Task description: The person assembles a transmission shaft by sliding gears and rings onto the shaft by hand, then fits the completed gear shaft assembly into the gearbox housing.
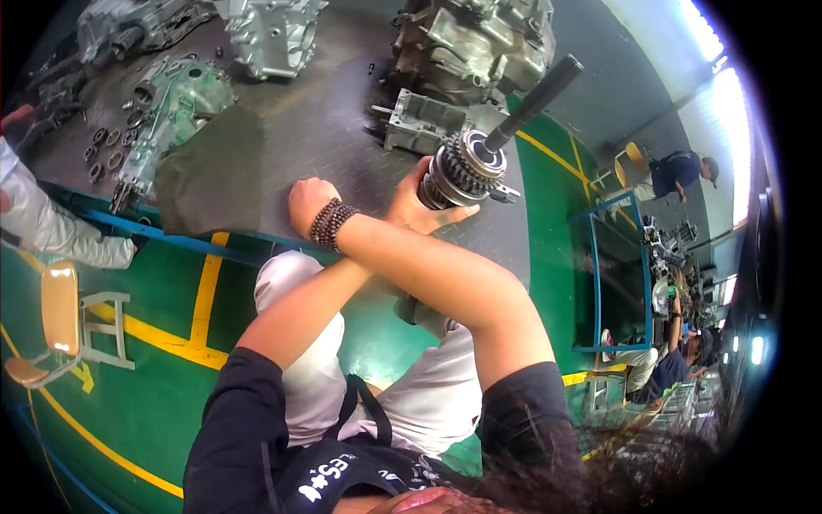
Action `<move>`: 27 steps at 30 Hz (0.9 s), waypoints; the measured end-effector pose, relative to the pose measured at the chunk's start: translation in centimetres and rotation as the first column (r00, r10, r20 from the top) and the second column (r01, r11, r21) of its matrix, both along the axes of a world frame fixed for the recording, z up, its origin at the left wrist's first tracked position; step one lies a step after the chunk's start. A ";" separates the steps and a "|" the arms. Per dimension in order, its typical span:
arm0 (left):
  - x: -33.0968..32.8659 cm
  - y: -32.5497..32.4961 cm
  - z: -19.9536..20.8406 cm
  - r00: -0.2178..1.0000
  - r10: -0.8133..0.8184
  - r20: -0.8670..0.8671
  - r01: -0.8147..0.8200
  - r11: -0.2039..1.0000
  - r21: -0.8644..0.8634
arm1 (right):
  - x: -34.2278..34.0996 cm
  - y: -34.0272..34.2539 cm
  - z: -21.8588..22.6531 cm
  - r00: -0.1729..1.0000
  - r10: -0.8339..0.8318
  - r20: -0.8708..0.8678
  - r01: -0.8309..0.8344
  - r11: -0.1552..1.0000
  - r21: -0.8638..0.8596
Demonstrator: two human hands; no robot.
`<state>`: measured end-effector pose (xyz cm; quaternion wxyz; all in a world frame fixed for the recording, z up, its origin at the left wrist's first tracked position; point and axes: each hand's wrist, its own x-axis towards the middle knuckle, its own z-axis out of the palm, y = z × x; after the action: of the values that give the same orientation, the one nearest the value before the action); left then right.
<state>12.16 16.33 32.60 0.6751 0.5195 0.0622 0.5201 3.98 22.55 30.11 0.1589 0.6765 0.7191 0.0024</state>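
Observation:
My forearms cross, the right one lying over the left. My left hand (418,204) is wrapped round the lower side of a gear shaft assembly (465,165), thumb stretched out beneath it. The assembly has stacked toothed gears, and its long dark shaft (539,98) tilts up to the right. My right hand (310,203), with beaded bracelets at the wrist, is closed in a fist at the near part of the tabletop (321,120). Whatever may lie inside that fist is hidden. Just behind the assembly sits an open rectangular metal housing (419,120).
A large gearbox casing (467,47) stands at the back. To the left lie a dark green cloth (210,176), a greenish casing (184,98) and several bearing rings (114,160). A person's sleeve (34,193) shows far left, near a chair (62,308). Other people work at right.

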 end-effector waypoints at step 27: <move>-1.3 -1.4 2.2 0.991 -0.071 -0.114 0.058 0.992 -0.113 | 18.2 -13.0 29.4 0.755 0.376 -0.538 0.336 0.482 0.809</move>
<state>10.91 14.91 34.80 0.7142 0.5132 0.1134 0.4623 22.21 9.51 59.50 -0.4711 0.6046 0.6284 0.1330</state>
